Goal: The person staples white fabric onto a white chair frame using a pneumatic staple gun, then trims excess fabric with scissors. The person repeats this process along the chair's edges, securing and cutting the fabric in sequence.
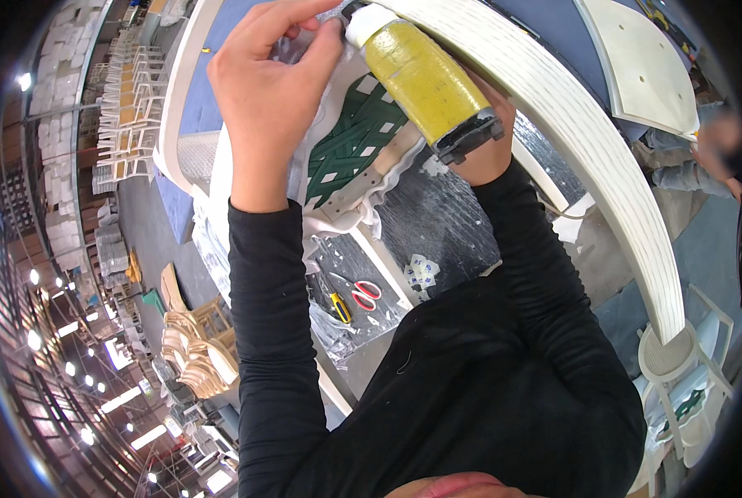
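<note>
My left hand [267,91] is at the top, thumb and forefinger pinching the edge of a grey fabric [308,153]. My right hand [489,164] is wrapped round a yellow staple gun [425,79] with a black end cap; the gun's body hides most of the fingers. The gun's white end lies close beside my left fingertips. Below both hands, dark green woven webbing [358,133] spans a pale frame with loose white cloth along its edge. A curved white wood-grained chair rail [607,166] arches past on the right.
Red-handled scissors [366,295] and a yellow screwdriver [341,308] lie on the scuffed dark bench [445,216] amid scraps. Stacked chairs [130,108] and curved wooden parts [192,353] stand left. A white chair [670,357] is at lower right; another person [678,158] is at the right edge.
</note>
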Tool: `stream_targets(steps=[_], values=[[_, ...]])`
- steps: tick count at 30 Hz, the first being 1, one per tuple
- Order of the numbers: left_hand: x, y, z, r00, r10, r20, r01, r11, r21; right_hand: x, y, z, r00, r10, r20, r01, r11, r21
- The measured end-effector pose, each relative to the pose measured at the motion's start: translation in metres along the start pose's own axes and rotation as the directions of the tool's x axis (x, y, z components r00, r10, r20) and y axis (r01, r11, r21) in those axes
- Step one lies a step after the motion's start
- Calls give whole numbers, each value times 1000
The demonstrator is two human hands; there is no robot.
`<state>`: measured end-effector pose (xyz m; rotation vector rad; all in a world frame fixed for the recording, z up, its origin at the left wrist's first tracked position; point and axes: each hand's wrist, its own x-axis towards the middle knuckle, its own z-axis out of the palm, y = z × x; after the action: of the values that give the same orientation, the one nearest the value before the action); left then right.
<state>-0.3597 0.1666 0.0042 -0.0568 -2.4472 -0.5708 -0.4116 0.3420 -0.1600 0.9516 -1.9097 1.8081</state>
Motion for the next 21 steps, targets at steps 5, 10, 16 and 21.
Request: stream_targets(steps=[5,10,16,21], values=[[13,23,-7,986,-169,-12,169,980,105,-3,11,6,1000,-4,-3,4,999,33],[16,-3,-11,970,-221,97,224,974,-20,1,-4,-1,997,25,79,-20,998,-65],[18,17,-11,944,-313,108,319,947,-47,-4,1,2,995,23,102,-8,990,-144],[16,22,-11,929,-343,136,360,924,-131,15,-14,-1,998,-41,56,46,993,-106]])
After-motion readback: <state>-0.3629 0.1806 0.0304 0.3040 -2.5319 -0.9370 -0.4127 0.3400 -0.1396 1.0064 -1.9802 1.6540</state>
